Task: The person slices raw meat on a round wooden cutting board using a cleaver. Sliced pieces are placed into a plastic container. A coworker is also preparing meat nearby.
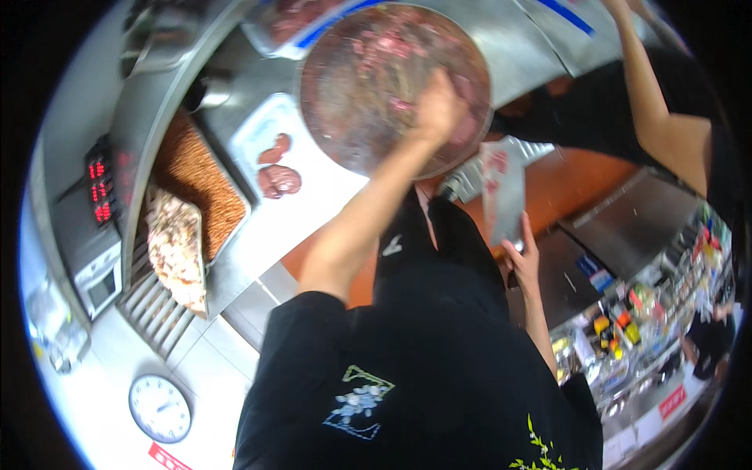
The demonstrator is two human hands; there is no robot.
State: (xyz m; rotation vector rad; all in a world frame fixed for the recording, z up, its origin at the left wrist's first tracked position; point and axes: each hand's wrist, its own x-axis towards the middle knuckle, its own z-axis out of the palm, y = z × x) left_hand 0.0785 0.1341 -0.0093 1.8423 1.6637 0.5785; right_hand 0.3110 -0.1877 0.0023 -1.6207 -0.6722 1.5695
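A round chopping block (352,111) fills the top centre, with pinkish chopped meat (388,50) on its far part and a larger piece of meat (464,126) near its right edge. My left hand (439,108) reaches over the block beside this meat; it is blurred, and its fingertips are partly hidden. To the right of the block, my right hand (523,252) grips the handle of a cleaver (503,188). The wide blade points away from me and carries red meat residue. Left of the block, reddish-brown organ pieces (281,179) lie on a white tray (241,141).
At left are a tray of small brown pieces (211,182), a tray of pale chopped food (176,252) and a scale with a lit red display (98,188). A co-worker's bare arm (652,117) is at upper right. Cluttered containers (623,335) line the lower right.
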